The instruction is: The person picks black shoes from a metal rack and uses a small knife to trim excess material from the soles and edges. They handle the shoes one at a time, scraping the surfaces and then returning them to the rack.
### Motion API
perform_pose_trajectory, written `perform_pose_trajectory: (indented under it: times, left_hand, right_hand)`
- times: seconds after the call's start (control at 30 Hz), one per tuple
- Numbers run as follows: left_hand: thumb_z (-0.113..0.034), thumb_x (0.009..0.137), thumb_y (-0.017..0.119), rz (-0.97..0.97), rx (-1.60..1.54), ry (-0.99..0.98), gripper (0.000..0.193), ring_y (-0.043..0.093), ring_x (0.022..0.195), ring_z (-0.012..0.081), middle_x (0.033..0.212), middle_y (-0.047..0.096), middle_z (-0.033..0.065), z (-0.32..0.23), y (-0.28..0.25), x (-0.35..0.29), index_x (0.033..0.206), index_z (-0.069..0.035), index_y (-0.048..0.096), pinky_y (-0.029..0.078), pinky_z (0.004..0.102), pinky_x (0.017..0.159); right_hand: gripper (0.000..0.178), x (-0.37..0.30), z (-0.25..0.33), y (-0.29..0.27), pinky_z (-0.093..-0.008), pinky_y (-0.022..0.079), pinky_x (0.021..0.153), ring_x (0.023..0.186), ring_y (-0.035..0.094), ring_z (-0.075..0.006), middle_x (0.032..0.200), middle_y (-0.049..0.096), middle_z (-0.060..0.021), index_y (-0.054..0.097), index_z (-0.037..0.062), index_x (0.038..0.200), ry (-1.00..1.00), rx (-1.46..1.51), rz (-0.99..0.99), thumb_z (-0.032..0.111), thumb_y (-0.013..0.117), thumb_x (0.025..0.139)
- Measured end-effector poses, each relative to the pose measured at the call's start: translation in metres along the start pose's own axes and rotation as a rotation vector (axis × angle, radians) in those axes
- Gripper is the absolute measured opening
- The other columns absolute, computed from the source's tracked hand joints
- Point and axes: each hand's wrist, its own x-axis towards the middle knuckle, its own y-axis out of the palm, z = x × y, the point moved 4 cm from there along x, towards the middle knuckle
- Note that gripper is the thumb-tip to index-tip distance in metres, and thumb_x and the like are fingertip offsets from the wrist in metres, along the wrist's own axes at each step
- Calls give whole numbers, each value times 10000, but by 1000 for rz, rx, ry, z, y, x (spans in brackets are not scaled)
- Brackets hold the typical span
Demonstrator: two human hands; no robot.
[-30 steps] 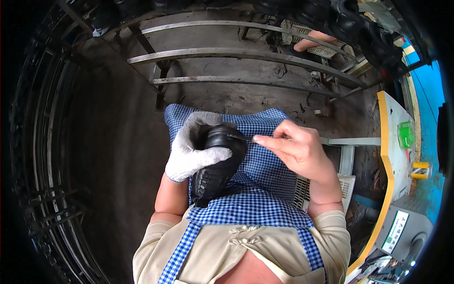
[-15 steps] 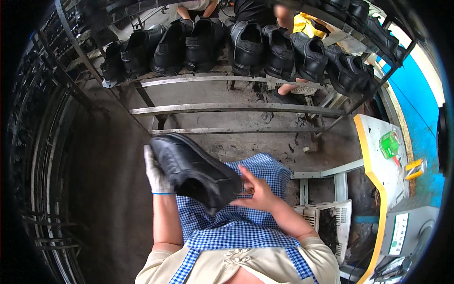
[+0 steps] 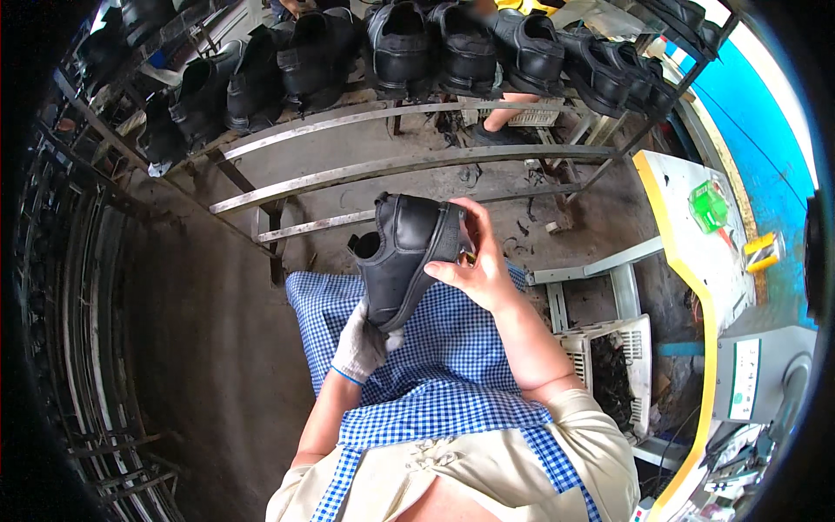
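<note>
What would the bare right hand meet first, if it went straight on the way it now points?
The right hand would first meet the smooth black leather-like shoe, which it touches; behind that, perhaps the grey metal rack, though depth is unclear.

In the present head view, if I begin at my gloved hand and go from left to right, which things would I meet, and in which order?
Going by their middles: gloved left hand → black shoe → bare right hand → white plastic crate → green container → yellow-striped object.
</note>
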Motion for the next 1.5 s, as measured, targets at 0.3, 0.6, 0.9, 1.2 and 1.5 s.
perform_pose_trajectory:
  times: [0.3,0.6,0.9,1.2,1.5]
  left_hand:
    - [-279,998,517,-81,467,590,514,498,1299,261,1413,524,134,-26,-17,2,1446,-41,435,407,391,1082]
    - [-363,941,646,350,110,181,457,639,1044,202,1184,682,102,-64,44,-27,1235,-14,630,492,370,939]
    - [-154,972,583,151,936,634,295,577,944,117,1064,654,53,-63,89,-66,1218,3,613,473,262,839]
    - [-127,963,582,187,899,662,296,597,985,138,1132,661,70,-60,87,-56,1229,2,607,489,288,875]
    - [-190,992,558,297,982,798,268,588,951,113,1061,659,23,-55,100,-51,1179,-11,628,481,267,840]
  right_hand:
    - [884,-9,3,-1,-345,518,969,1128,596,-204,1252,534,-111,328,59,1447,15,205,7,47,845,730]
    - [902,-10,30,35,-426,515,984,1173,616,-345,1318,577,-160,453,68,1407,-259,-420,443,411,878,690]
    - [375,-17,60,23,-302,605,686,762,716,-166,1214,648,-35,748,147,1080,-430,-576,294,15,798,732]
    - [295,-24,70,28,-283,565,553,676,685,-156,1114,644,11,701,128,1041,-619,-883,227,99,747,751]
    - [247,-22,54,31,-331,583,597,720,683,-221,1074,558,-63,575,79,1071,-624,-1018,365,117,665,844]
